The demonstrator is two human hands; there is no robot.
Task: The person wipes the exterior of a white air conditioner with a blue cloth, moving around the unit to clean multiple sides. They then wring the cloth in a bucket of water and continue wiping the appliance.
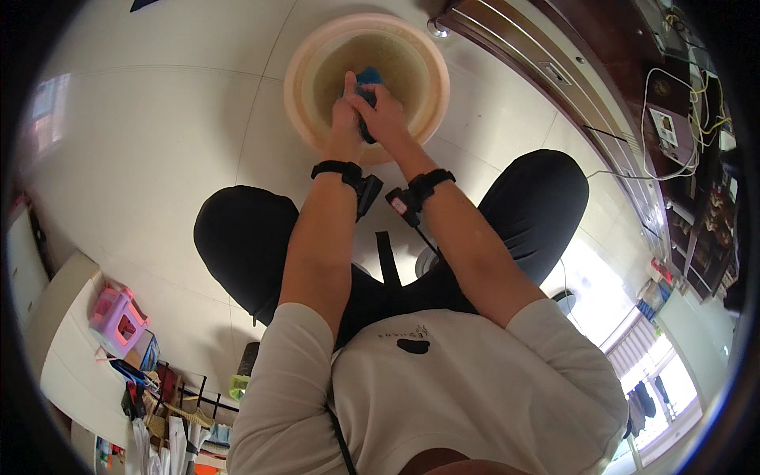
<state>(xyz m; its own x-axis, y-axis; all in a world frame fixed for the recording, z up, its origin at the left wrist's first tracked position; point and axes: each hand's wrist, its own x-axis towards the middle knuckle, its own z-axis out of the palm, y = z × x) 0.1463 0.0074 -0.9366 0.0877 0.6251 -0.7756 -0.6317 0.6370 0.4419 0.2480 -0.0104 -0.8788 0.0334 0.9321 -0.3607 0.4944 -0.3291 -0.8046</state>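
A round pinkish plastic basin [439, 89] stands on the tiled floor before me, with cloudy, yellowish water in it. Both of my hands are together over its middle. A wet blue cloth [369, 76] lies between them, with a darker part showing below the fingers. My left hand [347, 113] has one finger pointing up along the cloth. From the right, my right hand [383, 113] curls its fingers over the cloth and touches the left hand. How much of the cloth is under water cannot be told. Each wrist wears a black strap with a small device.
A dark wooden cabinet [534, 65] with a metal foot stands close to the basin's right. White cables [644, 119] lie on and beside it. My bent knees flank my arms. At the lower left are a pink and purple plastic box [119, 320] and a rack of shoes.
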